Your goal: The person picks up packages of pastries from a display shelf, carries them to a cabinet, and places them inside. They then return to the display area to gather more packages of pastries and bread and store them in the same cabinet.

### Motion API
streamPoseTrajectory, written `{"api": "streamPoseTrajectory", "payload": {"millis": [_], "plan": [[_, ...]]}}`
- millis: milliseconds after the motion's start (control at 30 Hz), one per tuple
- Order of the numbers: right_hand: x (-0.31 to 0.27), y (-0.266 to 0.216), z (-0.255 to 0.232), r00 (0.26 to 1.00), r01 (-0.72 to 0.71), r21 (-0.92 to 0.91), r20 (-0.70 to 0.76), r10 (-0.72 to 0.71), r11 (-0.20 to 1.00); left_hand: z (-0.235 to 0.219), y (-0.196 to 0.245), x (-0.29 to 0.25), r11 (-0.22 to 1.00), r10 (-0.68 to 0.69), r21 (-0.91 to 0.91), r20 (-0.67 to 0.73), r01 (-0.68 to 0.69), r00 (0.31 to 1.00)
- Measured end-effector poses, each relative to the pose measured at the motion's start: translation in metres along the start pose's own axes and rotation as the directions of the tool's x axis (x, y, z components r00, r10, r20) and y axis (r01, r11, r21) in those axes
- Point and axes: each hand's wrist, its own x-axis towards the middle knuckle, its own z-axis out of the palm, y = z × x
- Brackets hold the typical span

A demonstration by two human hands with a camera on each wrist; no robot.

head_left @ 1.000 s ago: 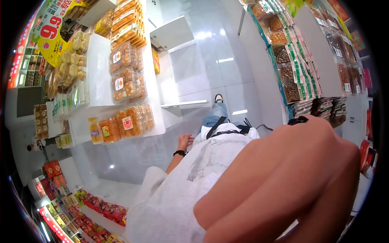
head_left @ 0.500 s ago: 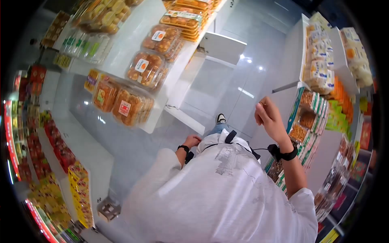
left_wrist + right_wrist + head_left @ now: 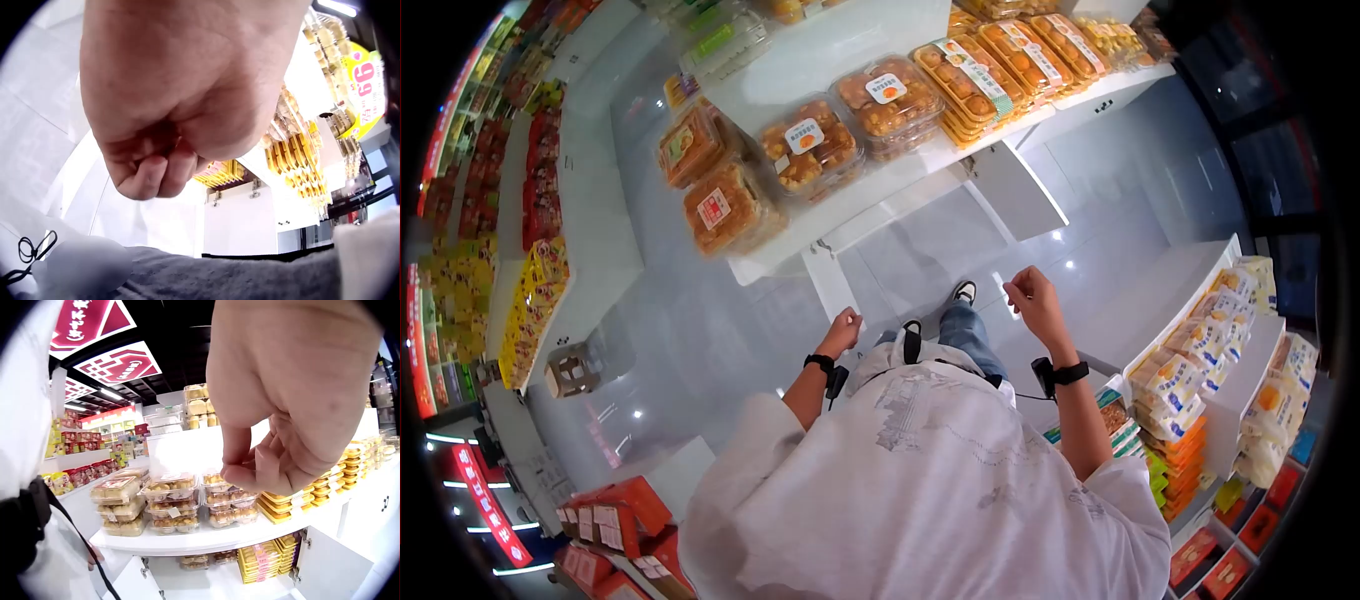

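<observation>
My left hand (image 3: 840, 332) hangs in front of the waist, fingers curled in and holding nothing. In the left wrist view its fingers (image 3: 159, 175) fold toward the palm. To the right, my right hand (image 3: 1036, 302) is raised over the floor, loosely curled with nothing in it. Ahead of both hands stands a white counter (image 3: 900, 165) with stacked clear boxes of pastries (image 3: 808, 148) and yellow trays of baked goods (image 3: 972, 78). At its left end are boxes of flatter, bread-like pastries (image 3: 725, 212). Neither hand touches the goods.
Two cabinet doors hang open under the counter, a near door (image 3: 830, 290) and a farther door (image 3: 1020, 190). Yellow packs (image 3: 259, 562) are stacked inside. Shelves of white bags (image 3: 1190, 350) stand at right, red boxes (image 3: 615, 515) behind at left. Grey tiles (image 3: 700, 340) cover the floor.
The view has turned rightward, bringing the counter across the front. My right hand, earlier large and close to the head camera, has dropped away. More of my left hand shows in front of the body.
</observation>
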Motion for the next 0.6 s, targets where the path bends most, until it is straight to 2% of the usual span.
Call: {"api": "streamPoseTrajectory", "payload": {"millis": [100,167,233,267,300,367,433,467,533,567,600], "plan": [[0.057,-0.001,-0.006,0.990,0.044,0.008,0.135,-0.045,0.999,0.011,0.012,-0.009,0.999,0.003,-0.041,-0.103,-0.007,0.995],[0.094,0.002,-0.007,0.976,-0.067,0.109,0.214,0.042,0.992,0.021,0.020,-0.010,0.968,0.113,-0.184,-0.293,-0.172,0.949],[0.130,0.000,-0.003,0.949,-0.078,0.088,0.311,0.047,0.993,0.010,0.030,-0.005,0.962,0.077,-0.226,-0.319,-0.154,0.945],[0.143,-0.006,0.004,0.919,-0.073,0.019,0.389,0.059,0.997,0.006,0.037,-0.007,0.936,0.116,-0.264,-0.390,-0.232,0.914],[0.151,-0.010,0.013,0.884,-0.062,-0.050,0.462,0.078,0.997,0.000,0.040,-0.011,0.904,0.149,-0.296,-0.459,-0.309,0.876],[0.168,-0.012,0.036,0.851,-0.032,-0.042,0.523,0.050,0.999,-0.013,0.059,-0.022,0.862,0.137,-0.303,-0.633,-0.407,0.762],[0.183,-0.016,0.061,0.733,0.033,0.018,0.679,-0.037,0.999,-0.035,0.079,-0.032,0.883,0.084,-0.232,-0.778,-0.408,0.623],[0.188,-0.026,0.076,0.721,0.039,0.007,0.692,-0.033,0.999,-0.051,0.082,-0.034,0.878,0.081,-0.202,-0.831,-0.433,0.551],[0.199,-0.047,0.113,0.611,-0.001,-0.042,0.791,0.034,0.999,-0.087,0.084,-0.035,0.858,0.045,-0.190,-0.898,-0.478,0.438],[0.205,-0.059,0.133,0.606,0.003,-0.048,0.795,0.036,0.999,-0.105,0.088,-0.034,0.863,0.016,-0.176,-0.927,-0.474,0.374],[0.210,-0.072,0.153,0.563,0.017,-0.068,0.825,0.046,0.998,-0.122,0.092,-0.033,0.861,0.013,-0.180,-0.927,-0.476,0.375]]}}
